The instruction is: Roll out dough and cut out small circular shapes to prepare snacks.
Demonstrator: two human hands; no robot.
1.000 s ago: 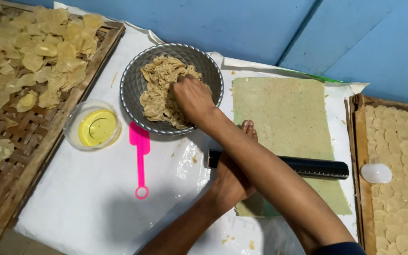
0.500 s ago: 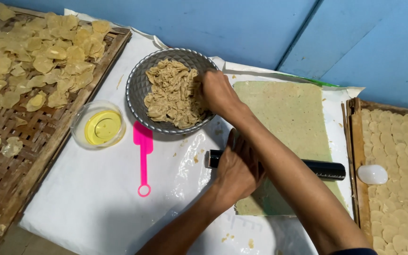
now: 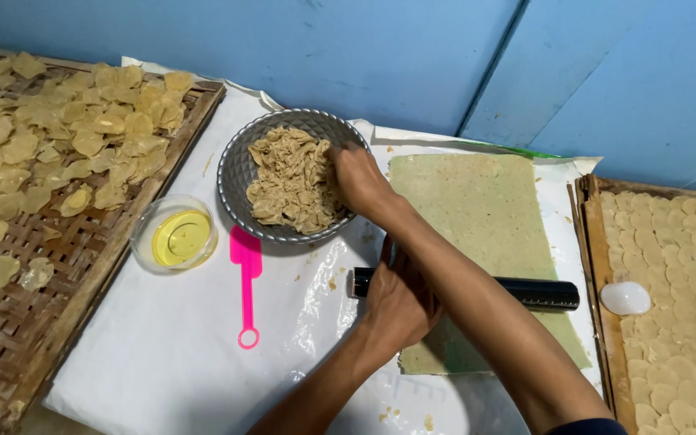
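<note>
A grey metal bowl (image 3: 235,173) holds a heap of tan dough scraps (image 3: 292,181). My right hand (image 3: 360,181) reaches across to the bowl's right side, fingers curled into the scraps. My left hand (image 3: 400,302) grips the left end of a black rolling pin (image 3: 537,292). The pin lies across a flat, greenish-tan rolled dough sheet (image 3: 477,209). My two forearms cross above the near part of that sheet.
A pink plastic spatula (image 3: 245,282) and a small glass bowl of yellow oil (image 3: 175,235) lie on the white plastic sheet (image 3: 147,354). A woven tray (image 3: 10,322) of thin dough pieces fills the left. A wooden tray (image 3: 598,266) of round cut-outs and a white oval object (image 3: 625,297) sit right.
My right hand has shifted from the middle of the bowl to its right side. My left hand stays on the rolling pin. The camera view has drifted slightly.
</note>
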